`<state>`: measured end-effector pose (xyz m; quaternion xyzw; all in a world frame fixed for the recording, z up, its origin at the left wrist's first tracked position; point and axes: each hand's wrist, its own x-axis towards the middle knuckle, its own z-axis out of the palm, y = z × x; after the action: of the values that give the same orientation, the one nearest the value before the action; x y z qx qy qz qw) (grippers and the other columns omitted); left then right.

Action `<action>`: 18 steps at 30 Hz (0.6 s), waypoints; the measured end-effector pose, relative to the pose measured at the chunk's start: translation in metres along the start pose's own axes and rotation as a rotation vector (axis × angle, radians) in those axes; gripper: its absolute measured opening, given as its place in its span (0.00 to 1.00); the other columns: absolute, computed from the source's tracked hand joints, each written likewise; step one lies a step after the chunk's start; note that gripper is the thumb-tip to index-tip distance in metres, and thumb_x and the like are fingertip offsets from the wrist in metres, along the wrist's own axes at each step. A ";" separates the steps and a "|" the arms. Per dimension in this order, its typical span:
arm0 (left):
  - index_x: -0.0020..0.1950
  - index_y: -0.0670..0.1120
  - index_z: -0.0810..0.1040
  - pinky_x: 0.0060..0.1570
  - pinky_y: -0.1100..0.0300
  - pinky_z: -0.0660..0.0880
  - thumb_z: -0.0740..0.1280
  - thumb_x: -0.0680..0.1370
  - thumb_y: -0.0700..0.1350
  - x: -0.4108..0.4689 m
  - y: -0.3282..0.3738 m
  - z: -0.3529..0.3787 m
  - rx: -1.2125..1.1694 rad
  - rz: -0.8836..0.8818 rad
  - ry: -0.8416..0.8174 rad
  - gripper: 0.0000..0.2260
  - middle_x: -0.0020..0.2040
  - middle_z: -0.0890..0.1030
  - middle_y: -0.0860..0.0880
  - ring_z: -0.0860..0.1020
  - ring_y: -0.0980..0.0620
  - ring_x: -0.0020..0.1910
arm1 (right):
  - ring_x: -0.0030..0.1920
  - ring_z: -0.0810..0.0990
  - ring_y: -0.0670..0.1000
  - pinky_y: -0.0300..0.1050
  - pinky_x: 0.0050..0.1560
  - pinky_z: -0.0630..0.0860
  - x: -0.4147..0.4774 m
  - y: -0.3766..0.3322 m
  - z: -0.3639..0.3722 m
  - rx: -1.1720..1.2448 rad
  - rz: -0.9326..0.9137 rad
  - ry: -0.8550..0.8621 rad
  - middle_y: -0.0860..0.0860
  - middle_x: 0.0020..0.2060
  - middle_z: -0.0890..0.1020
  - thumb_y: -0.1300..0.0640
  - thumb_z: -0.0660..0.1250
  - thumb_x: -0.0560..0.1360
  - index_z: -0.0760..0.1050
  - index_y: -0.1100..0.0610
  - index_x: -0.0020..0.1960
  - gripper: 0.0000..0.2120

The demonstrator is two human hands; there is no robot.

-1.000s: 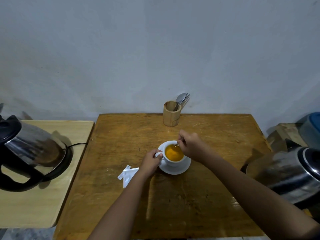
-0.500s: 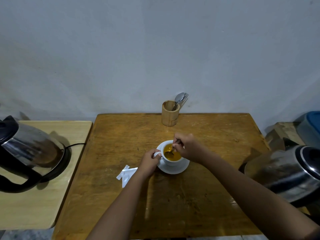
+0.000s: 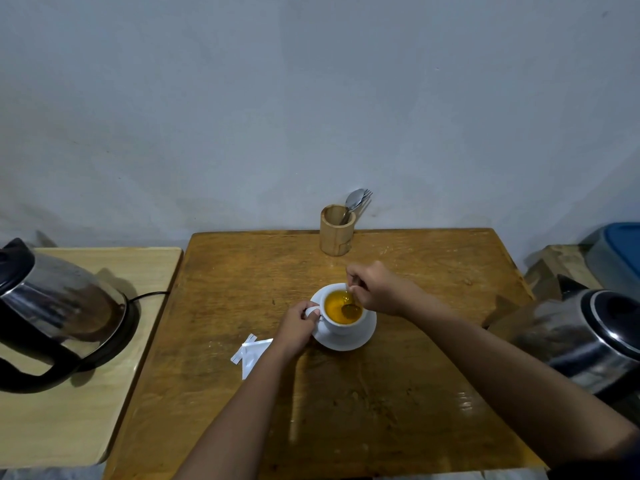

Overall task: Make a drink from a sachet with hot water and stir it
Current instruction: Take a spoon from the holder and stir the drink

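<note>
Right hand (image 3: 379, 289) pinches a spoon (image 3: 350, 308), bowl dipped in orange drink. Left hand (image 3: 297, 325) grips the white cup's (image 3: 343, 325) handle. Cup sits on a saucer (image 3: 360, 341), mid wooden table (image 3: 415, 393); apparently torn sachet (image 3: 251, 355) beside it.

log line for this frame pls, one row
step: stirring | left hand: holds cup handle | right hand: spoon in orange drink | cup on saucer | torn sachet beside it

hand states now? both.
Left hand: closed on white ceramic cup's handle.
Right hand: closed on small metal spoon, bowl in orange drink.
</note>
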<state>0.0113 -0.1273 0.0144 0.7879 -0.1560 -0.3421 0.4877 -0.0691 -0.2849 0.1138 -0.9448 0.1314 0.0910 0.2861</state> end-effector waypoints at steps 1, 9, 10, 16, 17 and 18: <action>0.56 0.45 0.77 0.44 0.59 0.71 0.61 0.79 0.42 0.000 0.001 0.000 -0.001 0.000 0.002 0.09 0.52 0.78 0.47 0.75 0.50 0.50 | 0.44 0.79 0.56 0.54 0.44 0.79 -0.001 0.000 0.000 0.026 0.017 0.006 0.56 0.43 0.80 0.61 0.62 0.75 0.70 0.51 0.42 0.07; 0.54 0.46 0.77 0.40 0.64 0.70 0.60 0.79 0.41 0.000 0.001 0.000 -0.011 0.007 -0.001 0.08 0.52 0.78 0.46 0.74 0.51 0.48 | 0.43 0.82 0.57 0.53 0.45 0.80 -0.003 -0.005 0.011 0.222 0.010 0.120 0.58 0.39 0.82 0.64 0.63 0.76 0.72 0.54 0.41 0.07; 0.56 0.44 0.77 0.39 0.64 0.70 0.60 0.79 0.41 0.000 0.002 0.000 -0.010 0.008 -0.002 0.08 0.51 0.77 0.47 0.74 0.51 0.48 | 0.43 0.81 0.58 0.54 0.45 0.80 -0.002 -0.005 0.012 0.220 0.005 0.136 0.59 0.39 0.82 0.63 0.62 0.76 0.71 0.53 0.40 0.09; 0.53 0.46 0.76 0.45 0.59 0.70 0.60 0.79 0.41 0.000 0.002 0.000 0.003 0.024 -0.004 0.07 0.51 0.78 0.46 0.74 0.51 0.49 | 0.40 0.77 0.57 0.51 0.38 0.74 0.002 -0.006 0.007 0.082 0.031 0.118 0.59 0.40 0.80 0.61 0.61 0.77 0.70 0.55 0.44 0.03; 0.54 0.46 0.77 0.46 0.58 0.70 0.60 0.79 0.41 0.000 0.002 0.000 0.005 0.022 -0.003 0.07 0.51 0.78 0.46 0.74 0.50 0.49 | 0.40 0.76 0.55 0.49 0.37 0.73 0.002 -0.006 0.005 0.068 0.039 0.106 0.58 0.40 0.79 0.61 0.61 0.77 0.69 0.54 0.43 0.04; 0.55 0.45 0.77 0.45 0.58 0.70 0.60 0.79 0.41 0.000 0.002 0.000 0.006 0.021 -0.002 0.08 0.51 0.78 0.47 0.74 0.50 0.49 | 0.39 0.75 0.53 0.47 0.37 0.72 0.001 -0.005 0.003 0.058 0.050 0.089 0.57 0.40 0.78 0.61 0.61 0.77 0.68 0.53 0.43 0.05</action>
<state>0.0113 -0.1279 0.0158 0.7873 -0.1657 -0.3374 0.4888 -0.0669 -0.2791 0.1138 -0.9356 0.1701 0.0519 0.3049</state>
